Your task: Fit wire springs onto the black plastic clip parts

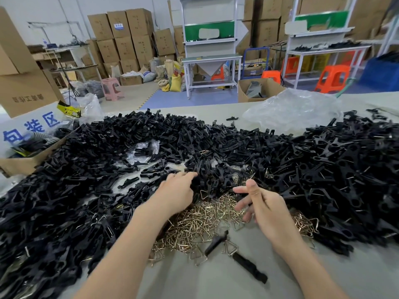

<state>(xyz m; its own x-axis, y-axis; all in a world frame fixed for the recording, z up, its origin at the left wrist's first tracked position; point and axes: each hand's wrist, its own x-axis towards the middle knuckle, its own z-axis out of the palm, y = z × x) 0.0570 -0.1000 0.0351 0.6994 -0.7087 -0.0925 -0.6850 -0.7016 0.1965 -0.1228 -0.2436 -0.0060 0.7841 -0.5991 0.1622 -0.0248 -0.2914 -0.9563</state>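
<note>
A huge heap of black plastic clip parts covers the table from left to right. In front of it lies a pile of brass-coloured wire springs. My left hand reaches forward onto the black parts at the heap's near edge, and its fingers look fairly straight. Over the springs hovers my right hand, thumb up and fingers loosely bent; I see nothing plainly held in it. Two loose black parts, one and another, lie near me beside a triangular spring.
An open cardboard box stands at the table's left edge. A crumpled clear plastic bag lies at the back right. Bare table surface shows between my forearms. Beyond the table are workbenches, stools and stacked cartons.
</note>
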